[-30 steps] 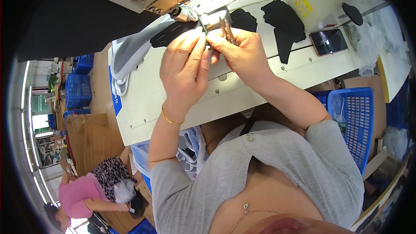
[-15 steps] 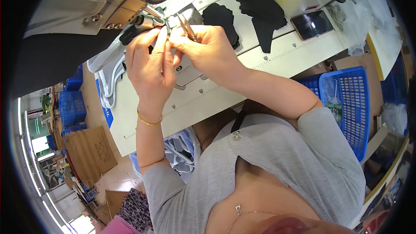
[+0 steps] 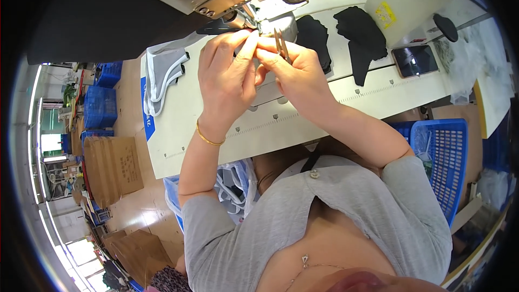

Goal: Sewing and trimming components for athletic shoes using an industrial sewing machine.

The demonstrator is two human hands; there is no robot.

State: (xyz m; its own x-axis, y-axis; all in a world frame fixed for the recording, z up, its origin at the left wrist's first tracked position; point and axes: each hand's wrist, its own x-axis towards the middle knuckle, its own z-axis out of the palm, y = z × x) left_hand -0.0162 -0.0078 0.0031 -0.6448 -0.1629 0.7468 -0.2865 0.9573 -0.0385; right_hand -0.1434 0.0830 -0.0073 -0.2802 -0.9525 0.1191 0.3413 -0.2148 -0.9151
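Observation:
Just below the needle area of a sewing machine [image 3: 230,1], both my hands meet at the fingertips. My left hand [image 3: 228,73] is pinched closed; whatever sits between its fingers is too small and covered to name. Metal thread snips [image 3: 281,46] rest in my right hand [image 3: 303,78], blades pointing up and away from me. The right thumb and forefinger press together close beside the left fingertips. Grey pieces with white edging [image 3: 162,78] lie on the white table [image 3: 211,146], left of my left hand. To the right of the snips are two stacks of black fabric [image 3: 313,38] [image 3: 359,43].
A phone [image 3: 414,60] lies at the right of the table, near clear plastic bags [image 3: 467,57]. Below the table's right end stands a blue basket [image 3: 440,167]. A bag of edged pieces [image 3: 232,186] is under the front edge. Cardboard boxes [image 3: 111,170] stand on the floor at left.
The whole view has shifted, so the machine, table and hands appear farther right. My hands stay together by the needle area, with the snips still in the right one.

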